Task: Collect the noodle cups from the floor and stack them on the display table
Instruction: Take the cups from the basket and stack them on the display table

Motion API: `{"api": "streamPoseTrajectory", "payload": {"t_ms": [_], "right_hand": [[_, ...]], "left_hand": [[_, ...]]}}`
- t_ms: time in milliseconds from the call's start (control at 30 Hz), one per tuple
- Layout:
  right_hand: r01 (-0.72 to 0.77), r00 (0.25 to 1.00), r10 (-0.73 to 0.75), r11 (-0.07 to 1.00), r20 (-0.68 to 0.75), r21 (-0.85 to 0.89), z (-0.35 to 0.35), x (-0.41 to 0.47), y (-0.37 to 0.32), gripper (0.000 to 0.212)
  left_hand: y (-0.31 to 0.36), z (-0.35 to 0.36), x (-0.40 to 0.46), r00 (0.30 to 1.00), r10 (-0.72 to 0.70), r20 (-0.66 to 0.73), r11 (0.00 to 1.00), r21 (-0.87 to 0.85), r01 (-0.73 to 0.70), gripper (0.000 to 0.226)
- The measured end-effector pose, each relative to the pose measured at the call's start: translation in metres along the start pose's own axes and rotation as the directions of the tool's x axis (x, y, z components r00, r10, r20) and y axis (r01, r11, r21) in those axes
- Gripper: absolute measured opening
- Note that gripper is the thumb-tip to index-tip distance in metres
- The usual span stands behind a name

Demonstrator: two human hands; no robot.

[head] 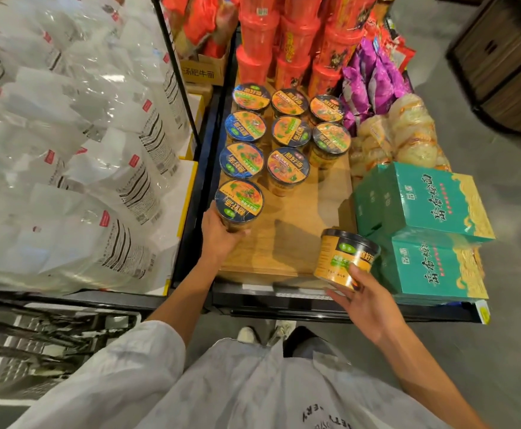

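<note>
Left hand [222,235] grips an upright noodle cup [239,202] on the worktop [296,230]. Right hand [365,300] grips a tilted yellow cup [344,258]. Green boxes [423,202] beyond it; lid print unreadable.

Wooden-plank tan desk [302,239], black frame. Round yellow noodle cups w/ dark-blue-rimmed lids [288,165]: orange/green food print, yellow script. Tilted yellow cup w/ black rim [344,258]: green badge, orange panel. Tall red plastic-lidded cups [296,44], red/orange print. Teal-green cardboard boxes [432,202]: gold wave border, dark script. Purple foil packets [377,82]. Pale cream noodle bundles in clear wrap [408,131]. Clear/white bags [67,150]: black text blocks, small red tags. White sleeve [147,360]. Grey floor [500,305].
</note>
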State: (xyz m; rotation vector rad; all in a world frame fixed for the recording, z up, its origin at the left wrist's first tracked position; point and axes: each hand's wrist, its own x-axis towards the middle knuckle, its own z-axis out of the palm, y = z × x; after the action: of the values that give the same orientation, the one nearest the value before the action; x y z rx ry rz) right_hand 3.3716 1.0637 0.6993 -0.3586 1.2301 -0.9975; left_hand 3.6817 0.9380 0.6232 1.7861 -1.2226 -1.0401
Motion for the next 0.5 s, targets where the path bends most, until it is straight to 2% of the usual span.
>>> {"api": "streamPoseTrajectory", "payload": {"t_ms": [67, 133, 233, 367, 500], "right_hand": [[0.028, 0.999, -0.028, 0.999, -0.014, -0.030, 0.002, 0.009, -0.001, 0.066], [0.059, 0.997, -0.062, 0.996, -0.039, -0.073, 0.007, 0.020, -0.005, 0.068], [0.120, 0.990, -0.130, 0.981, -0.056, -0.153, 0.016, 0.041, -0.015, 0.076], [0.192, 0.971, -0.226, 0.935, -0.082, -0.299, 0.025, 0.079, -0.028, 0.086], [0.212, 0.942, -0.308, 0.857, -0.136, -0.470, 0.029, 0.120, -0.031, 0.066]], "left_hand": [[-0.007, -0.001, -0.007, 0.996, -0.087, 0.011, 0.991, 0.106, 0.086, 0.120], [-0.021, -0.003, -0.016, 0.987, -0.163, 0.009, 0.975, 0.153, 0.160, 0.123], [-0.040, -0.002, -0.037, 0.981, -0.194, 0.011, 0.952, 0.243, 0.185, 0.112], [-0.052, 0.000, -0.055, 0.975, -0.221, -0.002, 0.951, 0.222, 0.216, 0.087], [-0.052, 0.002, -0.053, 0.975, -0.223, 0.011, 0.957, 0.191, 0.217, 0.077]]}}
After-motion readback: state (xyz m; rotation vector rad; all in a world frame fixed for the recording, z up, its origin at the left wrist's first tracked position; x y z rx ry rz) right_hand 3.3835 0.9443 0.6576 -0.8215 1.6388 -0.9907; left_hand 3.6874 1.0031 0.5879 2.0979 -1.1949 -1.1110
